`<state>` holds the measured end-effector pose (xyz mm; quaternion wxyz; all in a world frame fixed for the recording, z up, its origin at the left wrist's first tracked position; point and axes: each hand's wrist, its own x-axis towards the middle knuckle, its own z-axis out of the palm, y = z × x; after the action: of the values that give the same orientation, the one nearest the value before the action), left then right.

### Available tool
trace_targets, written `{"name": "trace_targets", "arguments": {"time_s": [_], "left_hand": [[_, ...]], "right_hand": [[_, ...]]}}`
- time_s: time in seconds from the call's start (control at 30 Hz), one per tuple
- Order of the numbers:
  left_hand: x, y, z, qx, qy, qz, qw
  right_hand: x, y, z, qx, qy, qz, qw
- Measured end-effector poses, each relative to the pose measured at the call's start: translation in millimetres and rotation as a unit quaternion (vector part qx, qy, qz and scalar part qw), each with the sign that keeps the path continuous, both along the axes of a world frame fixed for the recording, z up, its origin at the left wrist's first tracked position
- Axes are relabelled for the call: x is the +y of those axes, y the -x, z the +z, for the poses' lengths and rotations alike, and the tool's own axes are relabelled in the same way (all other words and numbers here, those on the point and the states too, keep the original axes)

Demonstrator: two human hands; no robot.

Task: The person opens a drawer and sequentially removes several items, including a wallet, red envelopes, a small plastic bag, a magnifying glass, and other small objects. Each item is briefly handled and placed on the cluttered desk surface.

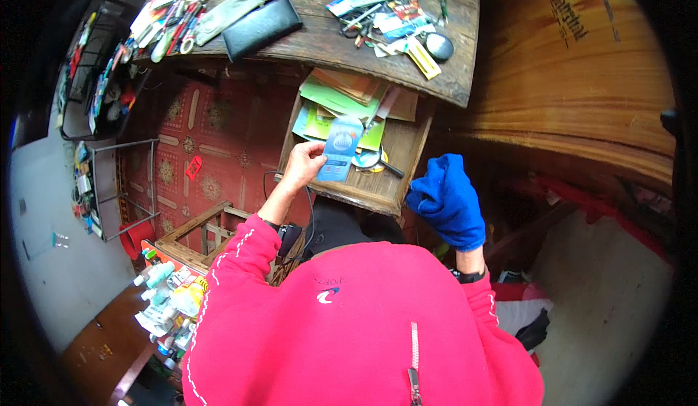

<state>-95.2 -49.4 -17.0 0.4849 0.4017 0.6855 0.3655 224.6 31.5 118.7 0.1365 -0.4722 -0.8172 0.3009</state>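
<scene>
My left hand (pixel 306 161) pinches the left edge of a blue printed leaflet or booklet (pixel 339 149) between thumb and fingers, over an open wooden drawer (pixel 402 192). A blue cloth or mitt (pixel 448 201) covers my right hand, which is at the drawer's right front corner; the fingers inside are hidden. In the drawer, a magnifying glass with a black handle (pixel 391 169) lies right of the leaflet, partly over a round yellow-edged item (pixel 376 169). Green papers (pixel 341 100) and brown envelopes (pixel 351 83) are stacked towards the back.
Above the drawer, a worn wooden tabletop (pixel 316 27) carries a black case (pixel 262 28), pens (pixel 180 27) and a pile of small items (pixel 392 21). A wooden panel (pixel 567 78) rises at right. A wooden stool frame (pixel 191 234) and several bottles (pixel 163 291) stand at left.
</scene>
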Motion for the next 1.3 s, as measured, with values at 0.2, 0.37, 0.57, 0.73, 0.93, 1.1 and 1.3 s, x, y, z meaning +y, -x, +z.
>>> {"name": "trace_targets", "arguments": {"time_s": [0.2, 0.37, 0.57, 0.73, 0.93, 1.1, 1.3], "left_hand": [[-15.6, -33.2, -19.6, 0.356, -0.160, -0.232, 0.891], [-6.9, -54.3, -44.0, 0.407, -0.043, -0.381, 0.829], [25.3, -105.5, -71.5, 0.356, -0.217, -0.372, 0.829], [48.1, -149.3, -108.8, 0.389, -0.219, -0.425, 0.787], [42.9, -142.2, -92.2, 0.354, -0.286, -0.435, 0.777], [13.3, -114.0, -20.0, 0.345, -0.291, -0.341, 0.825], [-13.4, -127.7, 11.5, 0.341, -0.291, -0.388, 0.805]], "right_hand": [[-4.6, -8.1, -7.0, 0.000, 0.010, -0.021, 1.000], [-12.0, -15.9, -14.3, -0.022, -0.012, -0.006, 1.000], [-13.7, -19.2, -17.8, -0.031, -0.002, -0.017, 0.999], [-18.1, -20.8, -10.9, -0.016, 0.040, -0.077, 0.996], [-23.7, -31.3, -14.2, 0.005, 0.069, -0.091, 0.993], [-23.6, -19.5, -37.4, -0.024, 0.065, 0.031, 0.997], [-40.7, 17.5, -61.8, 0.054, 0.182, 0.092, 0.977]]}}
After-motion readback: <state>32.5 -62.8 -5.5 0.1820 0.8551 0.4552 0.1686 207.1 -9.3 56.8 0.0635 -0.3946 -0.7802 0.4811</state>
